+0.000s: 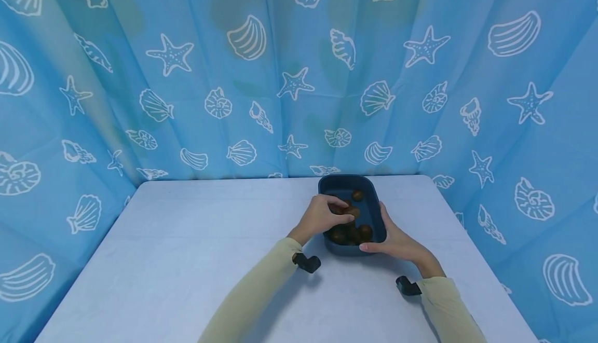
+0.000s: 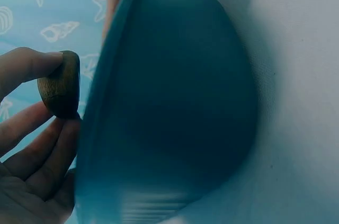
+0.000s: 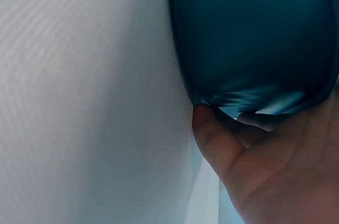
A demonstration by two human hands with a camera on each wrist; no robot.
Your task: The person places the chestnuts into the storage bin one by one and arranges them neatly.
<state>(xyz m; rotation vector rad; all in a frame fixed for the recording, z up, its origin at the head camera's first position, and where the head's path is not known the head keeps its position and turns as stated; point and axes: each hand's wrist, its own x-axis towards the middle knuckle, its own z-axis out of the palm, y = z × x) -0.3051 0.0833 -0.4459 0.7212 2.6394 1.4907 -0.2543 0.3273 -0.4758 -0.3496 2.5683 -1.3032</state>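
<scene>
A dark blue rectangular tub with rounded corners (image 1: 379, 218) holds several brown, rounded, chestnut-like pieces (image 1: 365, 232). Over its left side, my left hand (image 1: 322, 216) pinches one brown chestnut-like piece (image 2: 62, 86) between thumb and fingers. In the left wrist view that piece is at the level of the rim, with a rounded side and a flatter side. My right hand (image 1: 397, 240) grips the tub's near right corner, thumb along the front and fingers up the right side. The right wrist view shows the thumb (image 3: 214, 136) against the tub's outer wall (image 3: 249, 33).
The tub stands on a white-covered table (image 1: 187, 249), near its back edge and right of the middle. A blue curtain with white shells and starfish (image 1: 294, 83) hangs behind and beside the table. Small black devices (image 1: 307, 262) sit at both wrists.
</scene>
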